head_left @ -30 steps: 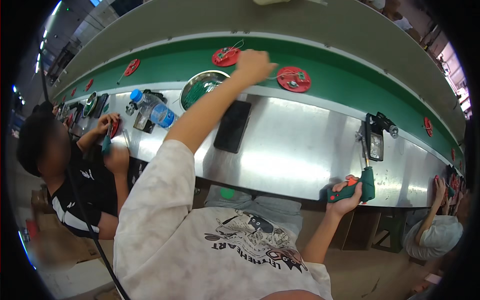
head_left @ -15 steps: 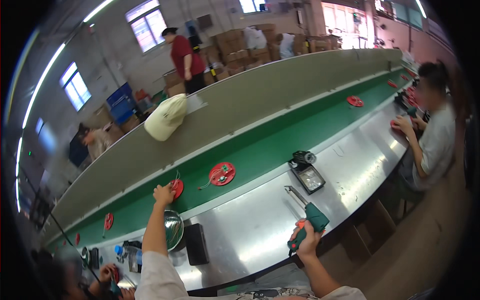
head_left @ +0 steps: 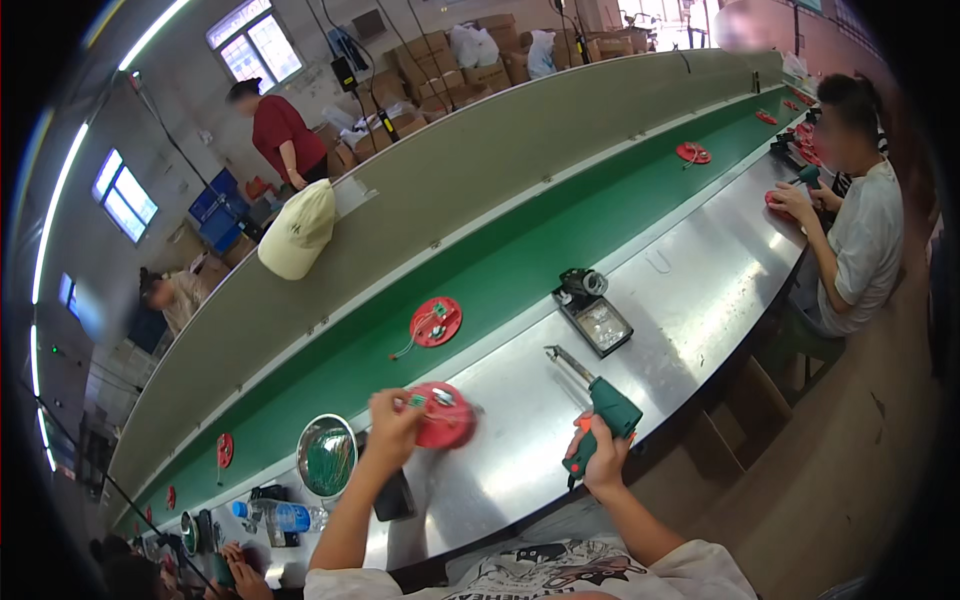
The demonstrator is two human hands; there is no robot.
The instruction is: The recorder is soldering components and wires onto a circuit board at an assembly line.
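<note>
My left hand grips the left edge of a round red plate above the steel bench. A small green circuit board and thin wires show on the plate, which is blurred by motion. My right hand is wrapped round the handle of a green soldering gun. Its metal tip points up and left, toward a soldering iron stand with a small tray. Left of my left forearm, a shiny metal bowl holds many thin green wires. A dark box lies partly hidden behind that forearm.
Beyond the steel bench runs a green belt carrying several red plates, one nearby. A cap hangs on the divider. Co-workers sit right and lower left. A plastic bottle lies at left.
My left hand has lifted the red plate off the green belt and brought it right and nearer, over the bench. My right hand still holds the soldering gun. The view has shifted slightly.
</note>
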